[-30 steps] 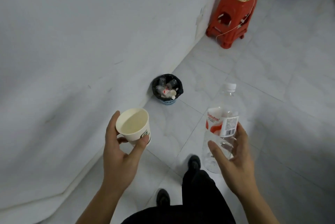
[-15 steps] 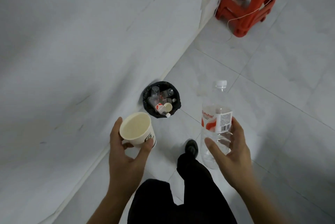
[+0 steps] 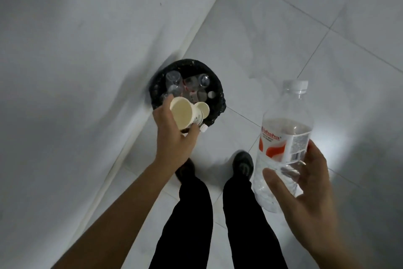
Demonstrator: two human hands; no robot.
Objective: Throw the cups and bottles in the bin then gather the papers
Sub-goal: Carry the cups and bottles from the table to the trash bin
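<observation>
One cup (image 3: 183,114) over bin (image 3: 220,96) rim, wall (image 3: 76,72) beside

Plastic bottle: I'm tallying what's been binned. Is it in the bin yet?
No, the right hand holds the plastic bottle upright, off to the side of the bin.

The paper cup (image 3: 182,114) is coloured cream inside and white outside, with a small dark print. The bottle (image 3: 281,183) is clear, its cap (image 3: 295,85) white, its label (image 3: 281,144) white with a red-orange swirl, red lettering and a black barcode. The bin (image 3: 219,94) is lined in black. The floor (image 3: 283,29) is tiled pale grey with thin dark joints, and the wall (image 3: 76,50) is left plain off-white. The trousers (image 3: 194,214) are black.
</observation>
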